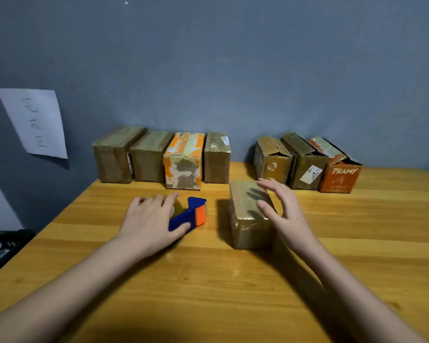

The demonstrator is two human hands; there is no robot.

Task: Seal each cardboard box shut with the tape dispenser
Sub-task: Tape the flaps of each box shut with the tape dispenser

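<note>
Between boxes: dispenser under the left hand, taped box beside the right.

At centre frame, left hand laid over the blue-and-orange tape dispenser on the wooden table, fingers draped across the roll and thumb against the handle, apparently a loose grasp though hard to tell how firm. Just right of centre, right hand spread and relaxed, hovering at the right side of the near box, gripping nothing; top looking glossy with tape. Along the wall, four closed boxes left of centre, three boxes with loose flaps toward the right. Probably best now: slide the finished box back to the closed row, pull an open-flapped one forward, press flaps flat before running tape along the seam, keeping the dispenser low and steady.
</note>
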